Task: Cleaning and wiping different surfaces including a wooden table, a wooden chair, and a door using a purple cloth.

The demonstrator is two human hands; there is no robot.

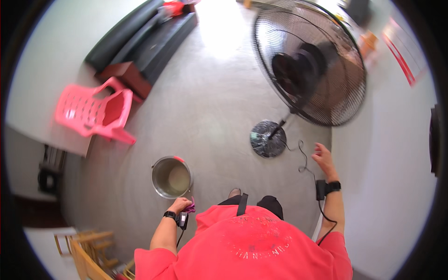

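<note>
A crumpled purple cloth (190, 207) pokes out from the grip of my left hand (181, 204). Just beyond that hand a metal bucket (154, 182) stands upright on the floor, with what looks like cloudy liquid at its bottom. My right hand (323, 159) is held out to the right near the wall, fingers apart and partly curled, with nothing seen in it. Closest to it are the thin black cord on the floor and a large black pedestal fan (293, 111), whose round base (267, 148) is wrapped in clear plastic.
A pink plastic armchair (82, 108) stands at the left beside a black sofa (150, 45) with a brown end. Wooden chairs (92, 245) are at the lower left. The fan's cord (305, 162) trails over the grey floor (210, 140). A white wall (378, 175) runs along the right.
</note>
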